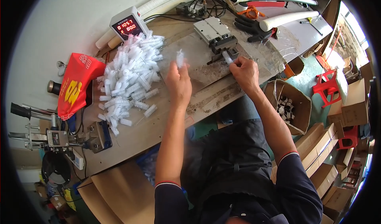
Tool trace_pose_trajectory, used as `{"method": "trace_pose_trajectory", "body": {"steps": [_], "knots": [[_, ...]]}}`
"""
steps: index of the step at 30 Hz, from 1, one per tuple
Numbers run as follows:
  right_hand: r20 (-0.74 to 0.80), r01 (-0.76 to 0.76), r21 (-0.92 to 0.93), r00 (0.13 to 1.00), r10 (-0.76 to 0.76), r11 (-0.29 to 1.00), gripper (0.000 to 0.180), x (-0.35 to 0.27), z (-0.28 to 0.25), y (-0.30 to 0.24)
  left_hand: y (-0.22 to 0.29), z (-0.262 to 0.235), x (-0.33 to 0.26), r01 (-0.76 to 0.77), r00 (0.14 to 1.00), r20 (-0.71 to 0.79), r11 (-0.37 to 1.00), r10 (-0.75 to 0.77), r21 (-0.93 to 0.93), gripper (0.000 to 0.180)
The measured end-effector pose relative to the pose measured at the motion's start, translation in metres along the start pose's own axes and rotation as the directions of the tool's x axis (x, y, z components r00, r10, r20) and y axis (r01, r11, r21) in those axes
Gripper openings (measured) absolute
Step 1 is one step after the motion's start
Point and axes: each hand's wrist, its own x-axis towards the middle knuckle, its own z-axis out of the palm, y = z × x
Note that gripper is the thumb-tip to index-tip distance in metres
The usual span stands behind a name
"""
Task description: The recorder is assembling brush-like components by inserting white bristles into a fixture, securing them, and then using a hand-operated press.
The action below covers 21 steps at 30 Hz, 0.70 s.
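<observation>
Over the table [137,144], my left grip [179,84] pinches a white ribbed piece [180,58] upright, my right grip [245,71] a second white piece [227,57] by the clamp [223,44]; likely light, springy, best taken by one end

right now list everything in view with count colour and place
workbench: one, greyish, centre
loose brushes: many, white, heaped left
clamp fixture: one, silver-black, upper centre
held brush: one, white, centre
held piece: one, white, at clamp
display box: one, pale, behind brushes
bag: one, red, left
lever machine: one, silver-black, far left
glove: one, black, upper right
hoses: several, white, along back
open carton: one, brown, right
stools: at least two, red, right
boxes: several, brown, mainly right
left hand: one, bare, pinching brush
right hand: one, bare, at held piece
</observation>
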Motion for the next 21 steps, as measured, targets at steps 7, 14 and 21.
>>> {"method": "trace_pose_trajectory", "body": {"steps": [7, 14, 21], "knots": [[-0.043, 0.012, -0.012, 0.999, -0.013, 1.0, 0.019, -0.001, 0.002, -0.001, 0.004, 0.002, -0.002, 0.038, 0.997, -0.069, 0.999, -0.037, 0.017, 0.018], [-0.137, 0.074, -0.059, 0.987, -0.081, 0.996, 0.023, -0.004, 0.009, -0.009, -0.019, 0.001, 0.002, -0.077, 0.991, -0.103, 0.989, 0.09, 0.124, 0.023], [-0.166, 0.103, -0.013, 0.981, -0.103, 0.995, 0.026, -0.006, 0.007, 0.0, 0.006, 0.004, -0.004, 0.041, 0.999, 0.002, 0.998, -0.041, 0.053, 0.021]]}}
